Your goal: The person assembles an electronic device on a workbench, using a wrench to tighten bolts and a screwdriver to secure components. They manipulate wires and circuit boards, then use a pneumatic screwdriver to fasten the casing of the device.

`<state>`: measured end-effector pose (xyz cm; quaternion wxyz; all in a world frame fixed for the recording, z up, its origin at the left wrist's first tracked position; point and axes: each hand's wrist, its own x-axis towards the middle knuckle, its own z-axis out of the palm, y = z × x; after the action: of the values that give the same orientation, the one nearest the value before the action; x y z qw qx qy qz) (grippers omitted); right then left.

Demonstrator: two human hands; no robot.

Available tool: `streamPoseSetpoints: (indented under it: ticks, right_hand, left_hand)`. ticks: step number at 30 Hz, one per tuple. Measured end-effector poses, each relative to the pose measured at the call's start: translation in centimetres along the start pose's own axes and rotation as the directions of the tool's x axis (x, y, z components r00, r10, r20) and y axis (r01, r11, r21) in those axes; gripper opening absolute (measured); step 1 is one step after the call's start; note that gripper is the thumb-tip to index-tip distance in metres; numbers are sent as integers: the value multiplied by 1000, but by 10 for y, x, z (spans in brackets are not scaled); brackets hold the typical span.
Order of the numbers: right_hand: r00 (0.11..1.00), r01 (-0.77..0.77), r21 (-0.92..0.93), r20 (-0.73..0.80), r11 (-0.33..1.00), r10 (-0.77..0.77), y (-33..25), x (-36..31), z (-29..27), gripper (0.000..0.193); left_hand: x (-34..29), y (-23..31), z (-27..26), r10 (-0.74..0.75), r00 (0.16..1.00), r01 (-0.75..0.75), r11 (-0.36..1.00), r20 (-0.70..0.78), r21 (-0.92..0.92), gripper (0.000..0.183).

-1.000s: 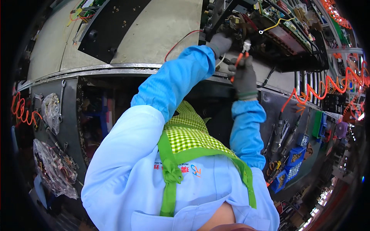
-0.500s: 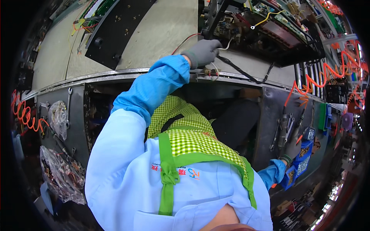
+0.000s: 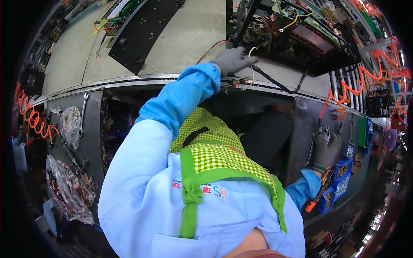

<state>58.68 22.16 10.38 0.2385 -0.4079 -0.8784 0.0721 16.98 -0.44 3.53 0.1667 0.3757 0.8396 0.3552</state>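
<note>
Left hand over the bench, close to its front edge, just left of the chassis. Fingers half-curled at the white wire; can't tell if they actually pinch it. The wire loops up by the fingertips and drops toward the front edge, near a small connector. Red wire just behind the hand; black cable along the front edge, to the right.

Right hand out over the side plate, right of the bench's front, among tools. Fingertips blend with dark handles; can't tell if closed on anything. Wrench just left of it, blue bins to its right, orange-handled tool below the wrist.

Handling, my judgement: the left hand should only steady the wire, with slack, no tugging toward the edge, as its far end may be attached. Keep it clear of the black cable. For the right, look before closing: handles crowd together, so take one cleanly and keep the sleeve off the bins, or screws could spill.
</note>
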Motion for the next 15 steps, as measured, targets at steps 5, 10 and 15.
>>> streamPoseSetpoints:
  ticks: [5, 10, 15]
  right_hand:
    - [965, 243, 191, 52, 951, -257, -91, -7, 65, 35]
    - [862, 371, 355, 212, 858, -461, -165, -6, 98, 34]
    - [828, 374, 426, 247, 824, -504, -171, 1, 122, 34]
  left_hand:
    - [-79, 13, 14, 259, 964, -256, 862, 54, 437, 80]
    - [-90, -13, 45, 377, 926, -332, 828, -11, 451, 48]
    - [-114, 15, 2, 397, 823, -471, 877, -406, -97, 42]
